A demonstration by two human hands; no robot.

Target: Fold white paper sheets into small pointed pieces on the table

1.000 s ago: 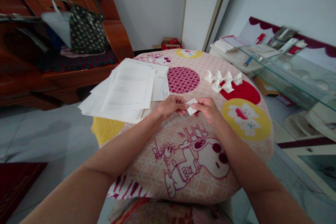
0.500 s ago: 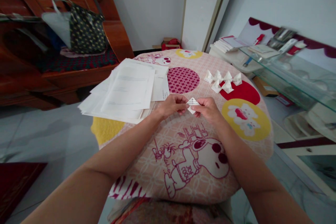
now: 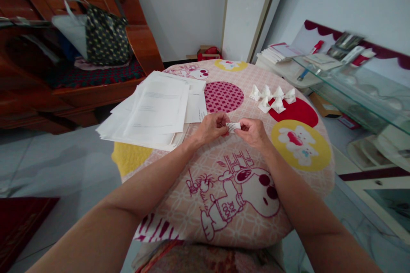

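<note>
Both my hands meet over the middle of a round table under a pink cartoon-print cloth (image 3: 179,204). My left hand (image 3: 211,127) and my right hand (image 3: 253,131) each pinch one end of a small folded white paper piece (image 3: 233,126), which now shows as a narrow strip between the fingertips. Several finished folded paper shapes (image 3: 272,98) lie in a cluster at the far right of the table. A loose stack of white printed sheets (image 3: 153,111) covers the table's left side, close to my left hand.
A dark wooden bench (image 3: 80,85) with a dotted bag (image 3: 105,36) stands to the left. On the right runs a glass shelf (image 3: 352,85) bearing books, a pen and tins. A red mat (image 3: 19,222) lies on the grey tiled floor at lower left.
The paper piece went from a diamond shape to a flat narrow strip as my fingers pressed it together. Both hands rose slightly and stayed joined on it.
</note>
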